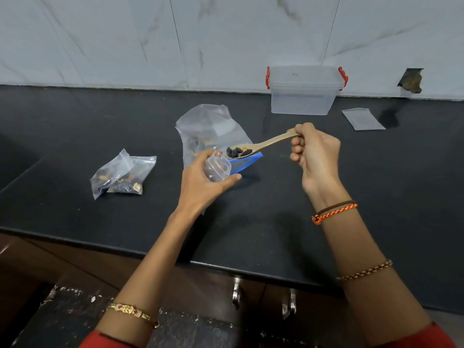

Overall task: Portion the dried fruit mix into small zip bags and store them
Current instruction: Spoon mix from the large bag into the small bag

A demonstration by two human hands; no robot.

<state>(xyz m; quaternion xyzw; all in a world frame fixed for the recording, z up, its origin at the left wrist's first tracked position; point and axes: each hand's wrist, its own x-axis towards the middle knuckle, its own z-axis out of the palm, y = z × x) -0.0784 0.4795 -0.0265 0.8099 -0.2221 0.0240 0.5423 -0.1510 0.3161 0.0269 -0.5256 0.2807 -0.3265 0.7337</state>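
Observation:
My left hand [200, 182] grips a small clear zip bag [218, 167] with its mouth held open, above the black counter. My right hand [313, 154] grips the handle of a wooden spoon [266, 143]. The spoon's bowl carries dark dried fruit [237, 151] and hovers just at the small bag's mouth. Behind both lies the large clear bag of dried fruit mix [206, 129] with a blue zip strip. Two filled small zip bags [120, 174] lie together on the counter to the left.
A clear plastic box with red clips [303, 91] stands lidded against the marble wall at the back right. One flat small zip bag [362, 118] lies right of it. The counter's front edge [150, 249] runs diagonally below my arms, with cabinet handles [236, 292] beneath.

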